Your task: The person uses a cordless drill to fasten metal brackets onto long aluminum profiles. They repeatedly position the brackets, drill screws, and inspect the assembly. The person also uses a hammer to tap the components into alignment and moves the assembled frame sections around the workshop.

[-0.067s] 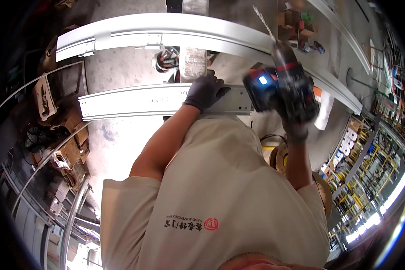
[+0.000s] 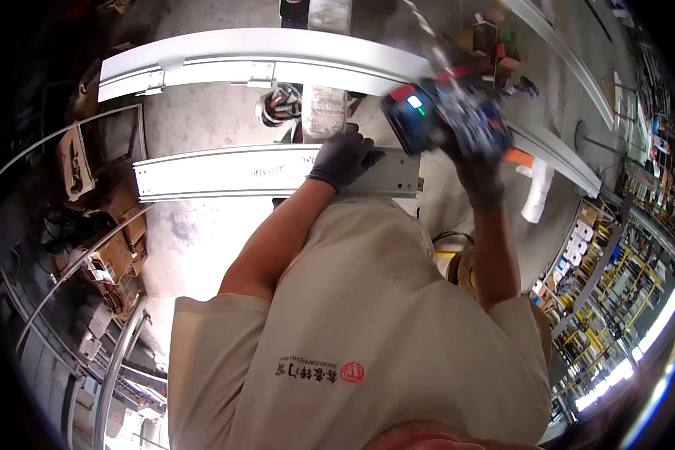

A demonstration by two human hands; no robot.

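A white metal profile point(image 2: 210, 176) lies crosswise in front of my body, with small holes near its ends and handwriting on its face. My left hand point(image 2: 341, 160), in a dark glove, is closed over it right of the middle, fingers bent at the far edge. My right hand point(image 2: 478, 178), also gloved, grips a cordless drill point(image 2: 469, 120), raised right of the profile. The drill is blurred by motion; a lit lamp shows on its battery point(image 2: 409, 120). Its long spiral bit point(image 2: 420, 21) points away and slightly left, touching nothing visible.
Beyond lies a longer white profile point(image 2: 277, 45) with small brackets, across a worn pale support beam point(image 2: 324, 112). A round container of tools point(image 2: 279, 106) stands beside the beam. Cardboard boxes point(image 2: 112, 255) are at left, a metal rail point(image 2: 120, 375) lower left, stocked racks point(image 2: 607, 277) at right.
My right hand has swung the drill a little left and farther away from my body. My left hand stays on the profile.
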